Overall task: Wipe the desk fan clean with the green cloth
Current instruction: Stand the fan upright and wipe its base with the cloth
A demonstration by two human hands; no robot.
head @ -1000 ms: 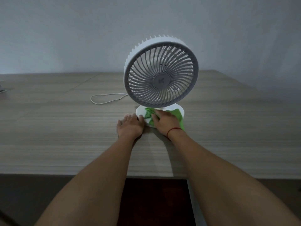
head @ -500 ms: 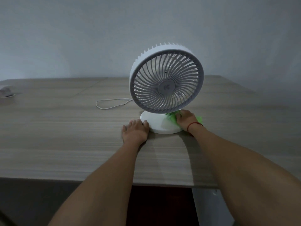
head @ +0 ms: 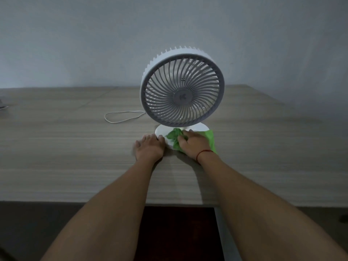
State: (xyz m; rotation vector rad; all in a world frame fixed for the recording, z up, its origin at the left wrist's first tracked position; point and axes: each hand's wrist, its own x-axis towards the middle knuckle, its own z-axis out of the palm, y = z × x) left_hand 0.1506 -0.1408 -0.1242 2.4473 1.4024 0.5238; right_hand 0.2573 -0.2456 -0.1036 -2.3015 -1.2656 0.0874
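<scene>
A white desk fan (head: 182, 89) with a round grey grille stands upright on the wooden desk (head: 66, 157), facing me. Its round white base (head: 162, 131) sits just below the grille. My right hand (head: 194, 143) presses the crumpled green cloth (head: 174, 137) onto the front of the base; part of the cloth sticks out to the right of the hand. My left hand (head: 149, 147) lies flat on the desk, fingertips against the base's left edge, holding nothing.
A thin white cable (head: 122, 116) loops on the desk to the left of the fan. A small grey object (head: 2, 106) lies at the far left edge. The desk's front edge runs just below my forearms, with a dark floor beneath.
My right hand with the cloth has swept from the right rear of the base back to its front. The left hand stays against the base.
</scene>
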